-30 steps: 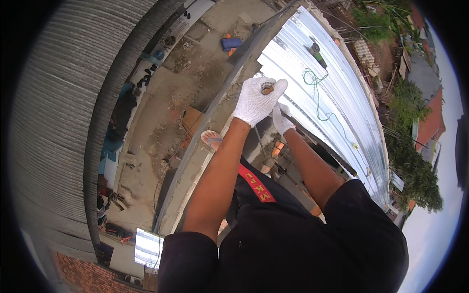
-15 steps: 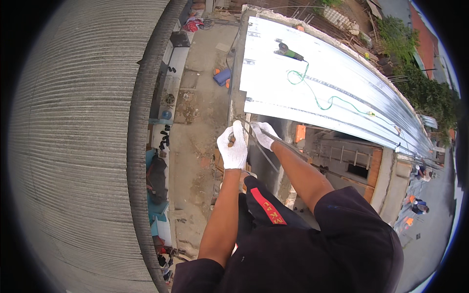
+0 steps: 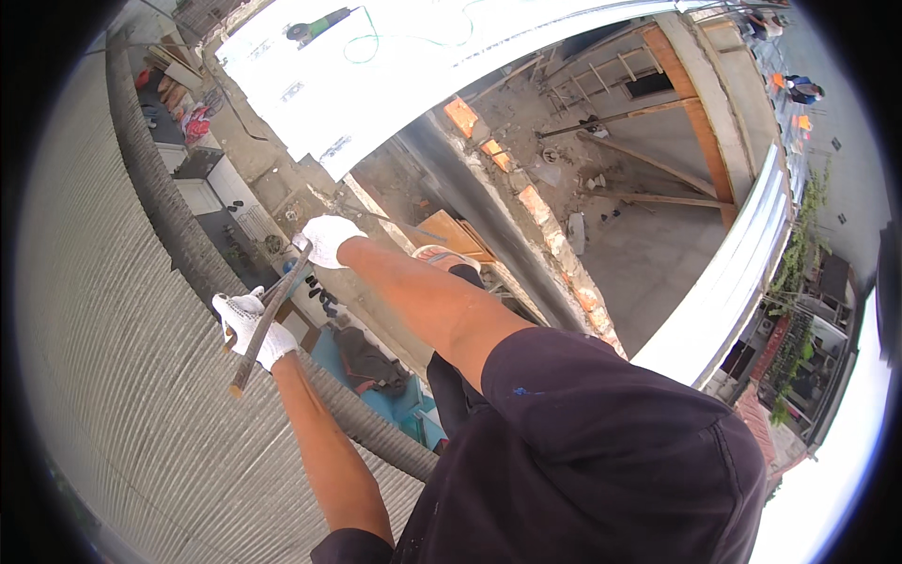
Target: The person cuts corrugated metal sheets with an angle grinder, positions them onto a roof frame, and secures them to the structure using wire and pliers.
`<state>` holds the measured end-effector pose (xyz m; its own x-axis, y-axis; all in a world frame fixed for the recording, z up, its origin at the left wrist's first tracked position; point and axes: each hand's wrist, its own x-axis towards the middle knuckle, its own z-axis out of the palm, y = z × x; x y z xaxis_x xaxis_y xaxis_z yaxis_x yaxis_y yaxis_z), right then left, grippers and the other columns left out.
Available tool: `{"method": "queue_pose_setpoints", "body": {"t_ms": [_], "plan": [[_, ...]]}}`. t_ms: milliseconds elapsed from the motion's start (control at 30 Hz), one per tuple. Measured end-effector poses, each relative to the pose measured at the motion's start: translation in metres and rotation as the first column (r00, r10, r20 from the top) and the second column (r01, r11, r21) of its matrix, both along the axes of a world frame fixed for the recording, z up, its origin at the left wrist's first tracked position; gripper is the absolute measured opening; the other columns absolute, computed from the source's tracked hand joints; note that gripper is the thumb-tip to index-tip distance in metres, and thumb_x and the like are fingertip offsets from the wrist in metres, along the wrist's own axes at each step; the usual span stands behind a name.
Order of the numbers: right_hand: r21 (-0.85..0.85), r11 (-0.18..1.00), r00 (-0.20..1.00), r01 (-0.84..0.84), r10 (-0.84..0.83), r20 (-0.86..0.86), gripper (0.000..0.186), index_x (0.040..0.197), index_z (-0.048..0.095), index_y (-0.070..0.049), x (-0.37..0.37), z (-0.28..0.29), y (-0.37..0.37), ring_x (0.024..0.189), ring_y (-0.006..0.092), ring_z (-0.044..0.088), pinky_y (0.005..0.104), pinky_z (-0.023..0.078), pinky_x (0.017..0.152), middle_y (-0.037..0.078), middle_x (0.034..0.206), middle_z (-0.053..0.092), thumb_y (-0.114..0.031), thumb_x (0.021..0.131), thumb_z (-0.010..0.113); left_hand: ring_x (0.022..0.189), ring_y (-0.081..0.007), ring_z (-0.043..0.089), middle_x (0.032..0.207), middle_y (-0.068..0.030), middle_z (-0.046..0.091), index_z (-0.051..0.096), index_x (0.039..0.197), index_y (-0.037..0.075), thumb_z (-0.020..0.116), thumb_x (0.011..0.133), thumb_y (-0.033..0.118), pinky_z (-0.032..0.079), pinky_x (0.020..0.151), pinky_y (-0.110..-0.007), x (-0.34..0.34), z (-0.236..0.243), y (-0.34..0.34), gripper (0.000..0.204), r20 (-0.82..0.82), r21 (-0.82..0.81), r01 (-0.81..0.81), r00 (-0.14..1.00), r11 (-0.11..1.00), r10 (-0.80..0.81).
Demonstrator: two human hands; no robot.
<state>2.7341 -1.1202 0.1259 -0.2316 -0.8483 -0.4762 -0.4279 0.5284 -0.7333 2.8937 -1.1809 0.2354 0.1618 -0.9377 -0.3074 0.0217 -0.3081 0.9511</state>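
In its white glove, my right hand (image 3: 327, 241) is closed round the upper end of a dark, narrow bar-like tool (image 3: 262, 338) with a brownish blunt lower end. The tool slants down to the left, across the front of my left hand (image 3: 252, 325). That hand is gloved too, with its fingers bent in; small brown bits show at its edge, and what it holds is hidden. Both hands are out to the left, over the corrugated roof (image 3: 122, 376) and its edge.
A foot in a sandal (image 3: 447, 256) stands on a narrow wall top. To its right lies a deep, roofless room with a broken brick wall edge (image 3: 554, 230) and wooden props (image 3: 648, 155). A green angle grinder (image 3: 318, 27) lies on shiny metal sheeting (image 3: 301, 103). People (image 3: 804, 90) are far right.
My view has turned, and both hands have swung left, from beside the sheeting's near corner to over the corrugated roof. The bar-like tool now crosses in front of my left hand.
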Motion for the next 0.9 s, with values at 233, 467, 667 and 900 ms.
{"method": "queue_pose_setpoints", "body": {"t_ms": [233, 467, 667, 900], "plan": [[0.043, 0.996, 0.996, -0.082, 0.082, 0.018, 0.031, 0.121, 0.079, -0.019, -0.02, 0.01, 0.003, 0.107, 0.0377, 0.074, 0.048, 0.059, 0.094, 0.017, 0.116, 0.077, -0.025, 0.094, 0.064, 0.059, -0.0126, 0.041, 0.065, 0.0024, 0.041, 0.042, 0.075, 0.018, 0.059, 0.109, 0.036, 0.058, 0.081, -0.044, -0.005, -0.008, -0.018, 0.041, -0.039, -0.057, 0.038, 0.998, 0.998, -0.041], [0.041, 0.982, 0.983, -0.183, 0.183, 0.004, 0.03, 0.124, 0.077, -0.024, -0.042, 0.025, 0.003, 0.112, 0.0339, 0.072, 0.0479, 0.059, 0.094, 0.012, 0.122, 0.076, -0.026, 0.098, 0.06, 0.057, -0.0169, 0.043, 0.062, 0.0, 0.04, 0.044, 0.071, 0.016, 0.057, 0.11, 0.038, 0.054, 0.073, -0.043, -0.026, 0.002, -0.008, 0.047, -0.043, -0.158, -0.108, 0.994, 0.981, 0.103], [-0.217, 0.912, 0.912, -0.348, 0.383, 0.148, 0.059, 0.147, 0.056, -0.011, -0.072, -0.029, 0.03, 0.137, 0.0373, 0.056, 0.0498, 0.047, 0.113, 0.015, 0.157, 0.054, -0.041, 0.098, 0.066, 0.057, -0.0173, 0.039, 0.064, -0.0016, 0.039, 0.043, 0.068, 0.015, 0.059, 0.108, 0.038, 0.054, 0.069, -0.042, -0.018, -0.017, -0.015, 0.048, 0.004, -0.346, -0.076, 0.997, 0.935, 0.083], [0.36, 0.641, 0.288, 0.679, -0.682, 0.672, 0.048, 0.137, 0.064, -0.008, -0.254, -0.234, 0.157, 0.111, 0.0181, 0.065, 0.0359, 0.053, 0.095, 0.008, 0.131, 0.068, -0.039, 0.101, 0.07, 0.057, -0.0171, 0.021, 0.06, 0.0016, 0.022, 0.032, 0.062, 0.018, 0.058, 0.105, 0.031, 0.029, 0.058, -0.036, -0.033, -0.021, -0.031, 0.052, -0.018, -0.431, -0.221, 0.971, 0.875, 0.237]]}}
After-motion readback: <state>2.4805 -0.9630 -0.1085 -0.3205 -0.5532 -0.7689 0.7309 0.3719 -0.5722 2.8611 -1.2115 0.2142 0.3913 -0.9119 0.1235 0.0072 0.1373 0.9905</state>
